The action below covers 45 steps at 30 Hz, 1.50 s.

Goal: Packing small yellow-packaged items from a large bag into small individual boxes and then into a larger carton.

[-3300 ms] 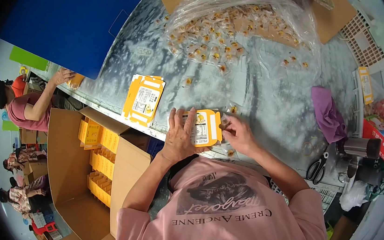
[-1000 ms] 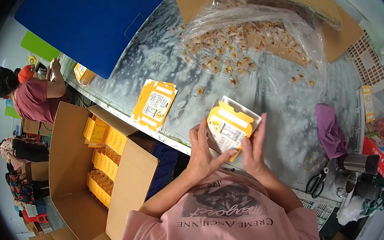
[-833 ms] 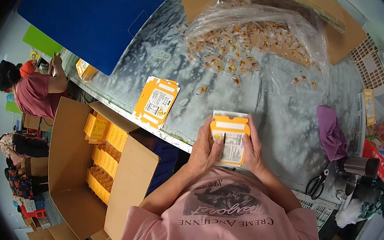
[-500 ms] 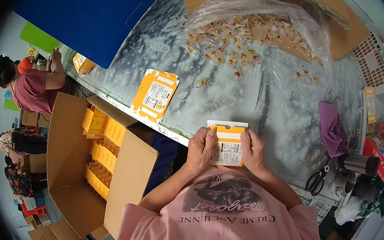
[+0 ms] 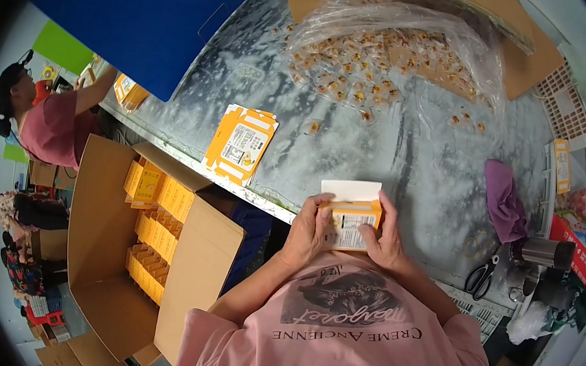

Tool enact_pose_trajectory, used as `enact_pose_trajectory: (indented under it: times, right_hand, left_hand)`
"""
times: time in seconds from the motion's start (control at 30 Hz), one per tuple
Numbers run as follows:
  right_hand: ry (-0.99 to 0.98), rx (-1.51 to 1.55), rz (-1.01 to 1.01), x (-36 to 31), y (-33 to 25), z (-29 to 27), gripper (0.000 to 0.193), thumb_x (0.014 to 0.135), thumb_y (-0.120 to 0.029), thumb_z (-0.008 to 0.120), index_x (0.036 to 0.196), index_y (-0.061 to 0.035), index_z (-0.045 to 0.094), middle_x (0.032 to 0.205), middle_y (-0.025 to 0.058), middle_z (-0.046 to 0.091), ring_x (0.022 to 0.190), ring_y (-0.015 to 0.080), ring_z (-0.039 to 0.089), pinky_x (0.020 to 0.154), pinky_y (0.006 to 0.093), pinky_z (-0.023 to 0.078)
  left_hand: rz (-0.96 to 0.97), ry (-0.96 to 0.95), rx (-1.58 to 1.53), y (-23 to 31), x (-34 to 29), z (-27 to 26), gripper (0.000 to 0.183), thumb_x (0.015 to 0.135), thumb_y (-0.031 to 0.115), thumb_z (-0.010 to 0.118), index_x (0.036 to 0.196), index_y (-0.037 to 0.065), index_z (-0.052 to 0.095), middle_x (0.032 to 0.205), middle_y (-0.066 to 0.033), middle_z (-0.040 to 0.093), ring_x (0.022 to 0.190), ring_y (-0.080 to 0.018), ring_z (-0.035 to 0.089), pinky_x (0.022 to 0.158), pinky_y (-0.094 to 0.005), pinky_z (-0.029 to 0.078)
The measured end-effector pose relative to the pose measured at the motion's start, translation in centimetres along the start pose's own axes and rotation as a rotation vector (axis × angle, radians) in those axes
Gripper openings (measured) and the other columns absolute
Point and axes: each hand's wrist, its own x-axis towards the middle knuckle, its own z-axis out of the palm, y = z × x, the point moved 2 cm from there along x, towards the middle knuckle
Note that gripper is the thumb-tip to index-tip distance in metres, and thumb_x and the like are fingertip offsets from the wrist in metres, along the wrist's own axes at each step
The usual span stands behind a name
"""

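Note:
Close to my body, at the table's front edge, I hold a small yellow and white carton (image 5: pixel 351 226) between both hands. Its white end flap stands up at the far side. My left hand (image 5: pixel 308 231) grips the carton's left side, thumb along the front. Around the right side curl the fingers of my right hand (image 5: pixel 388 237), its thumb pressing the printed face. To the left on the table lies a small stack of flat yellow cartons (image 5: pixel 241 146). Small wrapped pieces (image 5: pixel 346 81) are spread at the back, partly under a clear plastic bag (image 5: pixel 424 25).
A big cardboard box (image 5: pixel 187 272) with rows of yellow cartons (image 5: pixel 156 236) stands at left. At right are a purple cloth (image 5: pixel 504 201), black-handled scissors (image 5: pixel 481 278), a metal cup (image 5: pixel 546 251) and a plastic basket (image 5: pixel 569 101). A blue panel (image 5: pixel 139 17) rises back left; a co-worker (image 5: pixel 57 119) is beyond.
The carton has gone from flat to opened out, its white flap now raised. My right thumb has moved onto its face. The co-worker at left has reached an arm forward.

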Motion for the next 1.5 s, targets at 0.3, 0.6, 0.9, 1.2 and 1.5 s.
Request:
enact_pose_trajectory:
  times: [0.3,0.6,0.9,1.2,1.5]
  right_hand:
    - [-0.044,0.837,0.847,3.9,4.2,3.2,0.032,0.103,-0.029,0.055,0.119,-0.0024,0.062,0.113,0.0079,0.067,0.097,0.0151,0.066,0.083,0.0309,0.054]
    - [-0.453,0.785,1.075,8.4,-6.3,11.6,0.068,0.101,-0.058,0.041,0.125,0.0040,0.056,0.111,0.0153,0.068,0.088,0.0221,0.069,0.073,0.0301,0.056]
    - [-0.636,0.681,1.001,7.9,-2.0,13.8,0.047,0.103,-0.035,0.051,0.126,0.0055,0.053,0.100,0.0206,0.070,0.071,0.0206,0.067,0.061,0.0300,0.054]
    - [-0.448,-0.086,0.035,10.1,-1.1,16.4,0.023,0.099,-0.012,0.057,0.118,0.0002,0.062,0.104,0.0144,0.069,0.085,0.0229,0.068,0.075,0.0310,0.055]
    - [-0.738,-0.674,-0.352,12.3,-0.5,20.7,0.061,0.095,-0.036,0.058,0.146,-0.0054,0.042,0.157,0.0212,0.028,0.145,0.0425,0.022,0.118,0.0549,0.019]
  left_hand:
    - [0.551,-0.071,0.612,4.1,-0.5,-7.9,0.077,0.073,-0.002,0.057,0.146,0.004,0.037,0.152,-0.0249,0.030,0.137,-0.0491,0.033,0.115,-0.0576,0.027]
    - [0.436,0.035,0.800,4.5,-7.6,-21.4,0.043,0.087,0.014,0.058,0.127,0.001,0.049,0.116,-0.0209,0.051,0.109,-0.0367,0.055,0.091,-0.0463,0.050]
    - [-0.207,0.689,1.082,-12.7,-12.0,-37.5,0.047,0.089,0.016,0.069,0.128,0.001,0.047,0.109,-0.0200,0.053,0.103,-0.0393,0.056,0.083,-0.0454,0.051]
    - [-0.276,0.731,1.479,-25.7,-5.5,-40.4,0.046,0.088,0.019,0.065,0.130,0.007,0.050,0.105,-0.0182,0.050,0.098,-0.0369,0.051,0.076,-0.0468,0.047]
    - [0.131,0.713,1.019,-15.7,3.4,-32.8,0.047,0.082,0.010,0.072,0.126,0.001,0.058,0.110,-0.0218,0.057,0.103,-0.0372,0.053,0.090,-0.0488,0.043]
